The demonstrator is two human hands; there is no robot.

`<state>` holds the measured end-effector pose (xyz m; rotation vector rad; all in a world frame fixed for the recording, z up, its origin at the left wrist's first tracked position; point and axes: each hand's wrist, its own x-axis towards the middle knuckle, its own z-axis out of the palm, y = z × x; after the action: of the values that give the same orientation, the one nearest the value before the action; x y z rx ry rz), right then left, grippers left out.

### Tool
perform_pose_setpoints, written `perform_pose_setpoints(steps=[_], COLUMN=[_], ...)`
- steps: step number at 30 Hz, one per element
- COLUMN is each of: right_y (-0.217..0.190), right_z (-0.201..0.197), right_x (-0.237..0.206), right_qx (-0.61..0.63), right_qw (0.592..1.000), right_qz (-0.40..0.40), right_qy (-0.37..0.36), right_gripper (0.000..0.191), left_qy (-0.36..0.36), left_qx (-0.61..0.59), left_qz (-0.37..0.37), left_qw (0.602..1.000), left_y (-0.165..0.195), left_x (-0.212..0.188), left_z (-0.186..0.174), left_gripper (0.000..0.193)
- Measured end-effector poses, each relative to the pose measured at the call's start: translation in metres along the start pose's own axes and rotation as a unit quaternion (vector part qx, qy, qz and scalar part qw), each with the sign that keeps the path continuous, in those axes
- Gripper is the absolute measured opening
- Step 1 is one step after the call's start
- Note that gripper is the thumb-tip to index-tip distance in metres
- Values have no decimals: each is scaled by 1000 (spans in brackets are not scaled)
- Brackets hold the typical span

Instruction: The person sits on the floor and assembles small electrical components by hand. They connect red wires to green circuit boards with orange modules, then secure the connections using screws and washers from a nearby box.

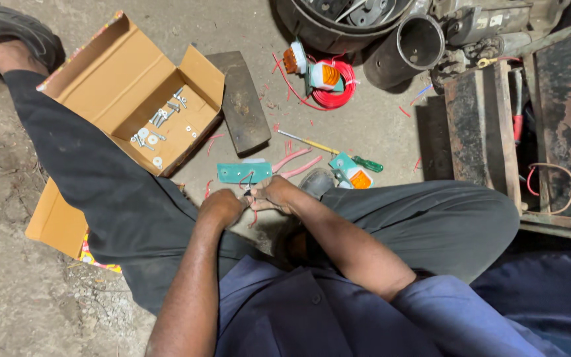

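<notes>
— While both hands met, what did they grip?
— Left hand was fisted, right hand pinched thin red wire; green plate lay just beyond, pink-handled pliers beside

Lighting even and moderately bright across the concrete floor, soft shadows only. Upper right around the rusty metal frame dim. Focus sharp centrally; slight softness at edges.
</notes>
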<state>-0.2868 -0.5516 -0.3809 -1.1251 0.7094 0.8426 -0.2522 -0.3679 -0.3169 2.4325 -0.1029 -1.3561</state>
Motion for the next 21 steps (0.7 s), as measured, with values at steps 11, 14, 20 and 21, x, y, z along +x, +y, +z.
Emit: perform_pose_setpoints(steps=[11, 14, 20, 21], right_y=[9, 11, 13, 13], right_z=[0, 1, 5, 6], right_x=[1, 6, 4, 2], right_qx=[56, 76, 114, 115], right_qw=[998, 997, 993, 993], right_qz=[18, 23, 13, 19], right_qy=[-27, -26, -21, -14], right_gripper=[11, 12, 11, 12], left_qy=[54, 36, 34, 36], left_qx=[-50, -44, -55, -49], left_qz=[-11, -29, -33, -32], left_qw=[997, 998, 997, 998], left_y=[3, 3, 7, 8], left_x=[-3, -4, -5, -5], left_z=[-4, -3, -7, -9], left_gripper=[68, 69, 71, 72])
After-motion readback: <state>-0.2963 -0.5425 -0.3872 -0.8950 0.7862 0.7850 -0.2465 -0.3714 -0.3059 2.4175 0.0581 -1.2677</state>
